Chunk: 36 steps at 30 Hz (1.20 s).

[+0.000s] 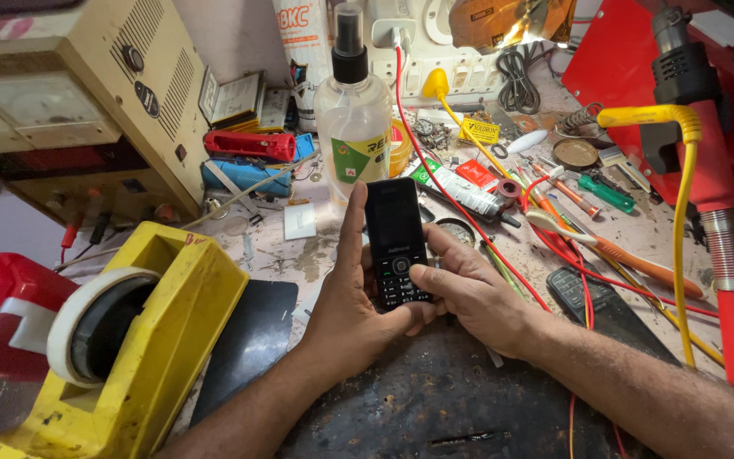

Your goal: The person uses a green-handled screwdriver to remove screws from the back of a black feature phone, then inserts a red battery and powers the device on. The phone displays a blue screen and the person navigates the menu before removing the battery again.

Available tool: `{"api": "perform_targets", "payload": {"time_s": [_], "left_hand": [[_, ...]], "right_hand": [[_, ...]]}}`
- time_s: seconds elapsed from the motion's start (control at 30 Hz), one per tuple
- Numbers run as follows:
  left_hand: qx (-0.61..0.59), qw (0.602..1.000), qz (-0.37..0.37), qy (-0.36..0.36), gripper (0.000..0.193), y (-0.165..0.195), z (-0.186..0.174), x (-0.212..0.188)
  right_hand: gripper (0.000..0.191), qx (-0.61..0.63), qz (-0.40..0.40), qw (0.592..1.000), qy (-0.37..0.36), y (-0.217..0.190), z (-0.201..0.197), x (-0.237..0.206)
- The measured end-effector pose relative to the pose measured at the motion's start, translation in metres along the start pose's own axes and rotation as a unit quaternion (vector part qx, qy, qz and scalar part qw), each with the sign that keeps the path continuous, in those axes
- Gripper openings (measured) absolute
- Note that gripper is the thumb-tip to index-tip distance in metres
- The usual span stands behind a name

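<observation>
Holding: both hands are gripping a black bar-shaped keypad phone with a dark screen (396, 242), upright above the cluttered, stained work surface (316, 255).
Left hand (352, 306): its grip is grasping the phone's left edge and lower end, with the thumb lying up along the side.
Right hand (467, 293): its grip is clasping the phone's right side, with the thumb pressing on the keypad near the round middle key.
Phone's place: it is sitting near the middle of the view, just in front of a clear plastic spray bottle with a black nozzle (352, 110).
Left side: a yellow tape dispenser carrying a white roll (133, 340) is standing close by, with a beige metal instrument box (70, 102) behind it.
Right side: a second black keypad phone (578, 293) is lying flat under red wires (469, 221), near an orange-handled toothbrush (613, 251).
Far right: a yellow cable (681, 221) is hanging beside a red hot-air tool stand (707, 170).
</observation>
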<state>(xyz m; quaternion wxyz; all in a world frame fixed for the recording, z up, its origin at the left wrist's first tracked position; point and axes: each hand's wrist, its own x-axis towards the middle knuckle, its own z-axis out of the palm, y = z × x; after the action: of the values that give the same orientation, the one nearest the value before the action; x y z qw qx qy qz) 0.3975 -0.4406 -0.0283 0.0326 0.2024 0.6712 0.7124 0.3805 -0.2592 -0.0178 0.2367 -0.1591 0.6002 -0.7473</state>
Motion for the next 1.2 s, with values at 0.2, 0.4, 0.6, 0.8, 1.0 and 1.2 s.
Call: {"api": "perform_targets", "payload": {"time_s": [0.2, 0.4, 0.6, 0.8, 1.0, 1.2], "left_hand": [[-0.005, 1.000, -0.031, 0.002, 0.131, 0.003, 0.000, -0.001], [0.004, 1.000, -0.010, 0.002, 0.132, 0.000, 0.000, 0.000], [-0.029, 0.998, 0.055, -0.008, 0.134, 0.000, -0.001, -0.001], [0.007, 0.998, 0.055, 0.008, 0.136, 0.004, -0.004, 0.000], [-0.227, 0.972, 0.034, 0.040, 0.137, 0.014, -0.004, 0.002], [-0.334, 0.940, 0.060, 0.032, 0.133, 0.029, -0.012, 0.001]], "right_hand": [[0.052, 0.004, 0.000, 1.000, -0.003, 0.001, -0.002, -0.001], [0.052, 0.001, -0.001, 1.000, -0.005, 0.000, -0.001, -0.001], [0.051, -0.021, -0.011, 1.000, -0.012, -0.004, -0.004, -0.001], [0.039, -0.268, -0.106, 0.949, 0.125, -0.031, -0.022, -0.003], [0.024, -0.352, -0.153, 0.900, 0.207, -0.057, -0.049, -0.006], [0.062, -0.237, -0.084, 0.968, 0.001, -0.031, -0.017, -0.008]]}}
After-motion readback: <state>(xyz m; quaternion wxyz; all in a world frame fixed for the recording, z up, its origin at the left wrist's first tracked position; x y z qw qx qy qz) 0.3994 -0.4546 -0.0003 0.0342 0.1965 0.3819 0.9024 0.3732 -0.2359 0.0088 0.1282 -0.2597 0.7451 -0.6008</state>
